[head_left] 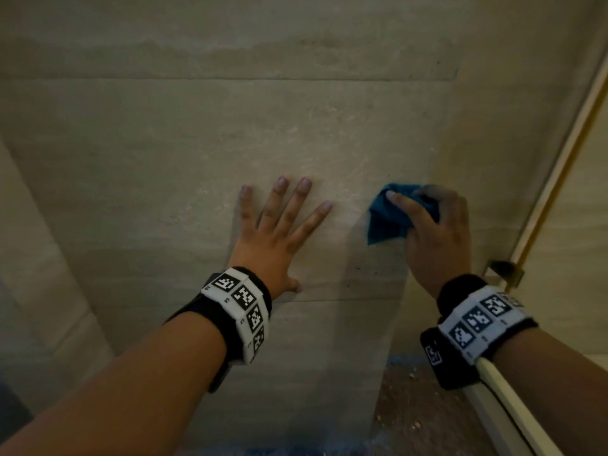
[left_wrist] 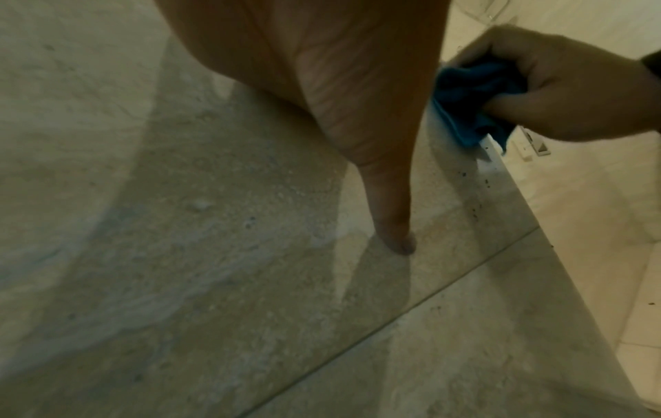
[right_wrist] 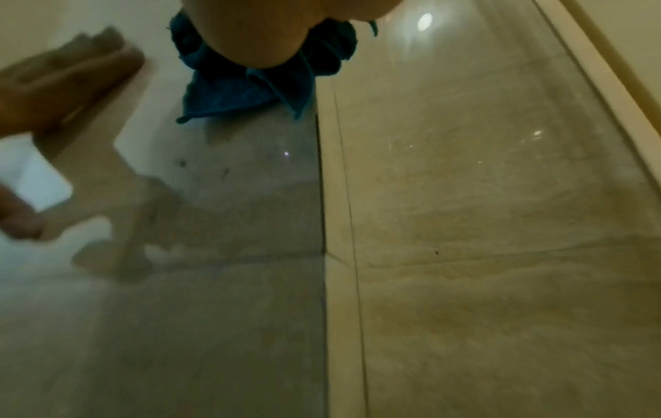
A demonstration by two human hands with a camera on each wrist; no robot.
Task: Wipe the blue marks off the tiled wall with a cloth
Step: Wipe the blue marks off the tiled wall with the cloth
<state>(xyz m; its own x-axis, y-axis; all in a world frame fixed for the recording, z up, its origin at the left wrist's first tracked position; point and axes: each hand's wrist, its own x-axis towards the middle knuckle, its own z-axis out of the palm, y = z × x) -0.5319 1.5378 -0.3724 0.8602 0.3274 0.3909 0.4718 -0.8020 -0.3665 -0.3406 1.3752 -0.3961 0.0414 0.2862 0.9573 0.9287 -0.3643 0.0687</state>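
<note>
Right hand (head_left: pixel 436 232): clutching the bunched teal cloth (head_left: pixel 393 218), pressing it onto the tiled wall (head_left: pixel 197 133) by the corner edge.
Left hand (head_left: pixel 279 232): bracing flat, fingers spread, holding nothing, just beside the cloth.
Marks: dark specks (left_wrist: pixel 473 210) sitting below the grip; blue smears hard to make out.
Risk: skipping those specks by rubbing too high.
Risk: loose cloth flap dangling under the grip, smearing rather than lifting.
Risk: slipping off the wall's edge.
</note>
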